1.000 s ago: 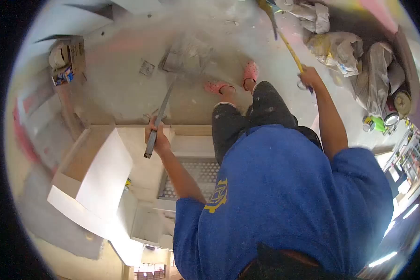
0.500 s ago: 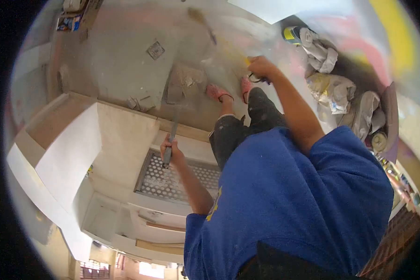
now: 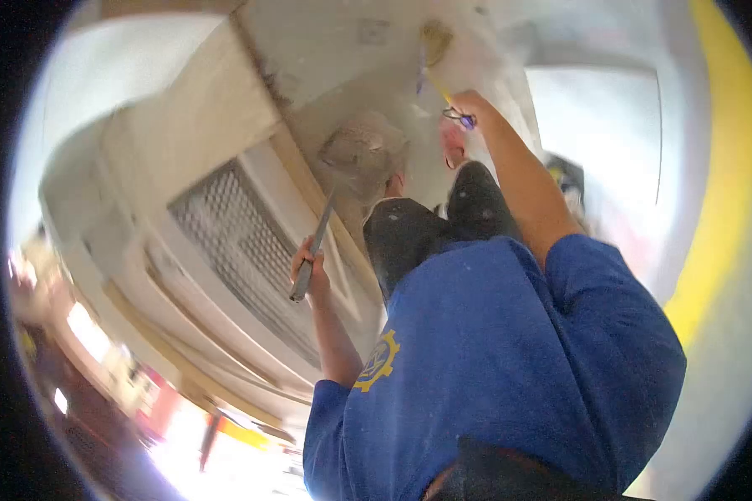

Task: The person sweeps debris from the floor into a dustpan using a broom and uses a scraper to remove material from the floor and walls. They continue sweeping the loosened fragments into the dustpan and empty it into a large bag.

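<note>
My left hand (image 3: 307,269) is wrapped round a grey metal handle (image 3: 317,242). Its far end reaches a blurred flat pan (image 3: 355,154) on the floor, with pale debris on it. In my right hand (image 3: 472,108) is a thin yellow stick (image 3: 437,86), with a purple end and a dark loop (image 3: 464,119) by the fingers. A blurred brownish bristle-like head (image 3: 436,42) lies beyond the stick, to the right of the pan. How the stick joins it is smeared by motion.
My reddish shoe (image 3: 452,140) is near my right hand. A pale cabinet-like unit with a perforated metal panel (image 3: 242,242) stands at the left. At the right are a white board (image 3: 597,125), a dark bundle (image 3: 566,179) and a yellow band (image 3: 718,167).
The view has turned, so the perforated panel now slants and the bags at the right are mostly out of sight. The brownish head appears further right, nearer my right hand.
</note>
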Demonstrator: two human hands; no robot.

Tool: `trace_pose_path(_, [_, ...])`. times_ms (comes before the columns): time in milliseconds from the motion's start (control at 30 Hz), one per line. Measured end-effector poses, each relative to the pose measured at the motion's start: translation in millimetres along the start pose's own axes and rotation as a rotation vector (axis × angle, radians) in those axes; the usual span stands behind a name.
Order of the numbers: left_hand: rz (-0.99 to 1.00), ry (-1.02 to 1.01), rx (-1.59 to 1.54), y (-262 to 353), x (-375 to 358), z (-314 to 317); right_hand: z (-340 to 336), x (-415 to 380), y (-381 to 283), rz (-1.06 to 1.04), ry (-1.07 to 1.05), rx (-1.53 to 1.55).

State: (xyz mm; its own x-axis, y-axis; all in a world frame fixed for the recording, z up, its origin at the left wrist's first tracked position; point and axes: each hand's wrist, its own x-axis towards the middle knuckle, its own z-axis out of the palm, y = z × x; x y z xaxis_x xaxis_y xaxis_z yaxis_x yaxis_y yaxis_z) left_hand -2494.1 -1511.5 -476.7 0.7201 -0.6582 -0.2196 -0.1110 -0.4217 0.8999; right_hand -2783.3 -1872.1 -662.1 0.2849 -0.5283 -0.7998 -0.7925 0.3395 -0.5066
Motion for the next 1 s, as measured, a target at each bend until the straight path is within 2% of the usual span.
trace_pose_path(67, [-0.020, 0.148, -0.048, 3.7, -35.8, 9.7, 6.5, 16.6, -34.6, 0.104, -0.065, 0.158])
trace_pose_path(100, [-0.035, 0.212, -0.064, 6.6, -58.5, 11.9, 0.0, 18.0, -31.9, 0.135, -0.079, 0.181])
trace_pose_path(133, [-0.018, 0.216, -0.051, 15.4, -81.4, 14.4, -8.0, 20.1, -24.6, -0.090, -0.117, 0.178])
trace_pose_path(233, [0.012, 0.447, -0.210, 0.2, -164.5, 24.1, -39.3, -35.0, -20.2, -0.121, -0.138, -0.245])
trace_pose_path(267, [-0.053, 0.538, -0.226, -3.6, -197.2, 28.4, -46.9, -28.7, 11.8, -0.278, -0.058, -0.412])
trace_pose_path(300, [-0.118, 0.622, -0.246, -8.0, -230.9, 32.3, -58.8, -62.8, 11.9, -0.239, -0.078, -0.501])
trace_pose_path(333, [-0.175, 0.703, -0.273, -15.3, -261.2, 35.8, -65.1, -22.9, 73.2, -0.287, 0.032, -0.717])
trace_pose_path(367, [-0.157, 0.774, -0.345, -27.8, -294.5, 38.4, -70.3, -63.3, 69.9, -0.413, 0.058, -0.777])
trace_pose_path(433, [-0.151, 0.895, -0.485, -59.1, -371.8, 48.2, -69.6, -90.4, 100.6, -0.559, -0.025, -0.959])
trace_pose_path(500, [-0.259, 1.071, -0.681, -82.3, -444.7, 61.5, -53.7, -132.6, 117.6, -0.389, -0.147, -1.065])
trace_pose_path(533, [-0.183, 1.140, -0.674, -80.1, -479.3, 70.1, -47.6, -169.9, 128.7, -0.264, -0.214, -1.134])
trace_pose_path(567, [-0.305, 1.126, -0.691, -85.8, -520.9, 71.8, -37.2, -213.2, 132.1, -0.373, -0.296, -1.178])
trace_pose_path(600, [-0.276, 1.233, -0.760, -85.4, -555.3, 81.9, -20.6, -250.7, 131.9, -0.488, -0.387, -1.209])
trace_pose_path(633, [-0.368, 1.348, -0.743, -52.5, -575.2, 85.7, -5.9, -279.5, 140.2, -0.370, -0.489, -1.199])
trace_pose_path(667, [-0.403, 1.423, -0.788, -55.9, -613.4, 92.6, 11.5, -295.1, 146.6, -0.269, -0.564, -1.165])
trace_pose_path(700, [-0.420, 1.492, -0.840, -62.3, -650.1, 96.9, 29.1, -291.3, 171.7, -0.385, -0.648, -1.159])
trace_pose_path(733, [-0.432, 1.475, -0.721, -75.2, -688.8, 104.3, 47.5, -286.2, 194.5, -0.502, -0.730, -1.144])
trace_pose_path(767, [-0.444, 1.449, -0.601, -89.1, -724.9, 110.3, 78.7, -296.1, 195.1, -0.400, -0.777, -1.225])
trace_pose_path(800, [-0.449, 1.457, -0.568, -96.8, -753.2, 110.8, 108.4, -256.2, 230.2, -0.763, -0.925, -1.383])
trace_pose_path(833, [-0.467, 1.453, -0.536, -98.4, -775.9, 117.0, 137.4, -239.3, 251.0, -0.518, -0.940, -1.392])
trace_pose_path(900, [-0.566, 1.553, -0.642, -64.6, -774.4, 117.1, 165.5, -233.0, 262.7, -0.028, -0.825, -1.097])
trace_pose_path(967, [-0.614, 1.627, -0.646, -62.9, -772.3, 116.6, 168.1, -230.5, 218.2, 0.173, -0.658, -1.213])
trace_pose_path(1000, [-0.633, 1.647, -0.603, -68.1, -780.9, 121.0, 154.1, -211.6, 214.2, 0.098, -0.638, -1.170])
